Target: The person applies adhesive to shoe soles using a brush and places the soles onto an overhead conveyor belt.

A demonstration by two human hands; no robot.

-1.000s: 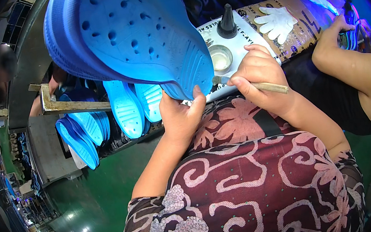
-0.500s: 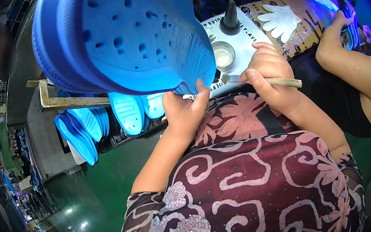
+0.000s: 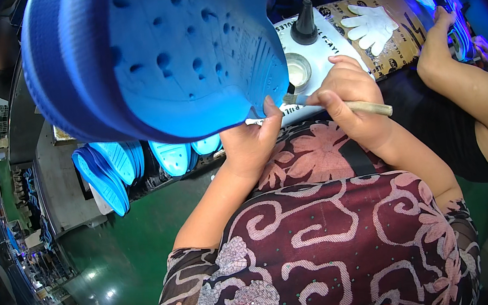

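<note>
we see a large blue sole (image 3: 201,48) filling the upper left and middle of the frame, tilted, its face dotted with holes and its ribbed end toward the centre. our left hand (image 3: 251,148), at the centre, is clamped on that end's lower edge, thumb on the face, the other fingers hidden from us. our right hand (image 3: 350,100), right of centre, is closed around a wooden-handled brush (image 3: 369,108), its bristles just beside the sole's edge; we cannot tell whether they touch. above the brush we make out a round dish (image 3: 306,62) and a black cone (image 3: 304,28) on a white sheet (image 3: 335,40), and toward the upper right a white glove (image 3: 371,28) on taped cardboard (image 3: 405,50). at the left we find other soles (image 3: 101,182), and at the right edge a co-worker's bent arm (image 3: 467,88)
</note>
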